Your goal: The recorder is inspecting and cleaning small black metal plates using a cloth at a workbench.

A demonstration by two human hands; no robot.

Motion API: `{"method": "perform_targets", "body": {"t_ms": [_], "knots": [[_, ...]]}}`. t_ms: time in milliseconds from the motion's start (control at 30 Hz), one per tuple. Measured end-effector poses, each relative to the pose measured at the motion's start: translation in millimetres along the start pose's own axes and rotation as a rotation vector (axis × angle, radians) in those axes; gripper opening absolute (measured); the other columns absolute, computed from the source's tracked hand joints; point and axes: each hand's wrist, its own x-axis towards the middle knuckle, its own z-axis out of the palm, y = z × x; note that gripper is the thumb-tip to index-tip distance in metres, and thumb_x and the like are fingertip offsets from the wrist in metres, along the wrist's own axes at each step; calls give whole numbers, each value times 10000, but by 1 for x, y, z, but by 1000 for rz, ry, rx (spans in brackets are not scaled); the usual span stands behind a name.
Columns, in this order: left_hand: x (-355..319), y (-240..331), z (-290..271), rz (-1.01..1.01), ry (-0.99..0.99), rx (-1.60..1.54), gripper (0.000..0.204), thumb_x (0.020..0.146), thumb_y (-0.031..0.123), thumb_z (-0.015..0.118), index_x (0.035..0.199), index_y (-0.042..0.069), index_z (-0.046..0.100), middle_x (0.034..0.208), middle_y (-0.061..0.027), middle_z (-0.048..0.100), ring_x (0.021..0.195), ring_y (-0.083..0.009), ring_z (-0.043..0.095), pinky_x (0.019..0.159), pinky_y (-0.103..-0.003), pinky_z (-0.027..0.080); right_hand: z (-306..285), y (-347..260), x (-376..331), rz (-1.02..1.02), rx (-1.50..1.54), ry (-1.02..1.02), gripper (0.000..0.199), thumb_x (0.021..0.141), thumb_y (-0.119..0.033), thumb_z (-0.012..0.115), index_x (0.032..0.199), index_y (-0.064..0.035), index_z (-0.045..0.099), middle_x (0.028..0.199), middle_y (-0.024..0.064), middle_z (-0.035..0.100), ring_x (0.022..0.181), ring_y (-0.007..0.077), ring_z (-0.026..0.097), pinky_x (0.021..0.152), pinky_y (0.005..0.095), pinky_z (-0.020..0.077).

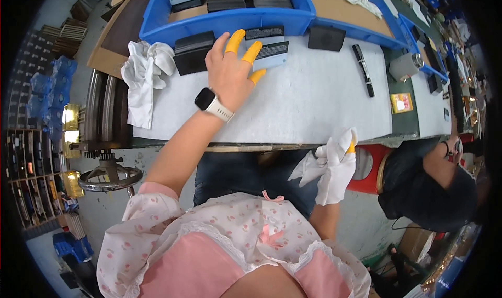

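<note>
My left hand, with yellow finger cots on its fingertips and a watch on the wrist, reaches over the white work surface with fingers spread. Its fingertips are at the edge of a flat light-blue card-like piece with a black printed band; whether they touch it I cannot tell. A stack of black flat pieces stands just left of that hand. Down by the table's front edge, my right hand is closed in a bunched white cloth, which hides most of it. One yellow cot shows at its top.
A blue bin with stacked black pieces stands at the back, beside a blue tray. A black block, a black marker and a small yellow packet lie rightward. White cloth lies left. Another person sits at right.
</note>
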Motion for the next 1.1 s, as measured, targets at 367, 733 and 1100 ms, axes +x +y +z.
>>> {"method": "perform_targets", "body": {"t_ms": [367,733,1100], "knots": [[33,-16,37,-286,-228,271,646,853,430,851,1432,220,658,1442,-141,555,1331,-369,430,1114,-513,355,-17,17,6,25,2,17,534,1010,-46,666,1498,-24,450,817,16,636,644,69,568,587,222,445],[-11,-33,-18,-616,250,133,1046,657,347,998,1477,-59,492,1498,-314,418,1343,-445,437,1106,-554,373,-19,21,-1,85,90,-82,739,1059,-202,661,1654,7,276,836,17,630,673,79,544,572,223,426],[-15,-40,3,-921,111,277,1385,562,427,1043,1553,-162,276,1444,-369,439,1302,-467,470,1100,-518,422,-13,33,-5,66,125,-162,670,1056,-167,635,1615,53,337,777,24,612,662,104,549,584,241,433]]}}
